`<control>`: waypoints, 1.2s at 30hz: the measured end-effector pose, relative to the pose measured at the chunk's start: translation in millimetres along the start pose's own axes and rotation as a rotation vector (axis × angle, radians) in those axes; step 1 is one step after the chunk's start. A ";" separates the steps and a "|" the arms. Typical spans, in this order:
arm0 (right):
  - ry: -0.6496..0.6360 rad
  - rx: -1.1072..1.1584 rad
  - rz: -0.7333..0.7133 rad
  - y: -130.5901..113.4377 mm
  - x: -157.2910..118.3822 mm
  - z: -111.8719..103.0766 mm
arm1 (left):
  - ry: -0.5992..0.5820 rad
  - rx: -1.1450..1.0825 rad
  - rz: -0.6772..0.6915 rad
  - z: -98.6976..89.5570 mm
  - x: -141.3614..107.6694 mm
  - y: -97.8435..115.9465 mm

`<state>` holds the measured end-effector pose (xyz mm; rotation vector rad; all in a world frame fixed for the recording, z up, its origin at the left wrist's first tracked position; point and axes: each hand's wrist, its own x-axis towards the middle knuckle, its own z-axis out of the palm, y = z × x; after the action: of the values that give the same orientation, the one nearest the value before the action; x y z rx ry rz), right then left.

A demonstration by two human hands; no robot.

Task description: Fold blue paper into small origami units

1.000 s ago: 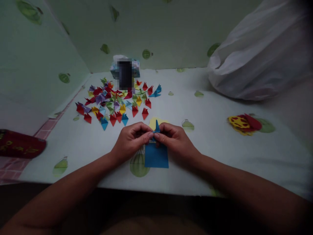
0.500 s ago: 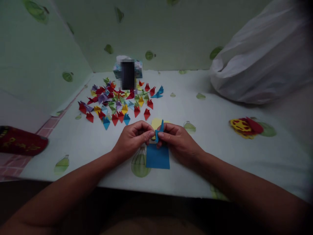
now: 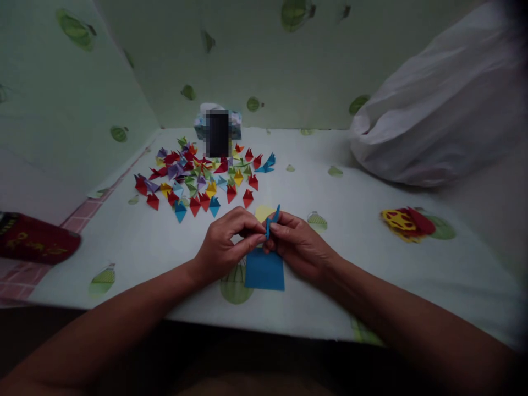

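Note:
Between my two hands is a small folded blue paper [image 3: 268, 227], with one narrow point sticking up. My left hand [image 3: 235, 236] pinches its left edge between thumb and fingertips. Thumb and fingers of my right hand [image 3: 295, 236] are closed on its right side. Below them a flat blue paper square [image 3: 264, 270] lies on the table, and a yellow paper [image 3: 264, 212] shows just behind my fingers.
Many colourful folded paper birds [image 3: 194, 205] spread over the back left, before a tissue box [image 3: 236, 124] and a dark, blurred-out object. A white bag [image 3: 416, 126] stands back right, red and yellow pieces [image 3: 406, 221] at right, a red object [image 3: 39, 238] at far left.
The view has shifted slightly. My hands have turned the folded blue paper a little, so it looks narrower and its upright point leans more to the right.

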<state>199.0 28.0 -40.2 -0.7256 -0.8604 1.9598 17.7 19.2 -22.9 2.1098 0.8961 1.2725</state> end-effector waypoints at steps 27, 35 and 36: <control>0.026 0.090 0.043 2.8 -1.3 4.7 | 0.060 -0.045 -0.070 7.3 -4.6 0.8; 0.022 0.101 0.058 3.8 -1.1 4.1 | 0.067 0.057 0.016 6.6 -4.4 2.4; 0.019 0.106 0.057 3.9 -1.1 3.9 | 0.062 0.035 -0.009 6.4 -3.9 3.1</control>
<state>194.7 24.4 -40.7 -0.7126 -0.7260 2.0288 22.9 13.7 -25.6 2.1006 0.9597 1.3338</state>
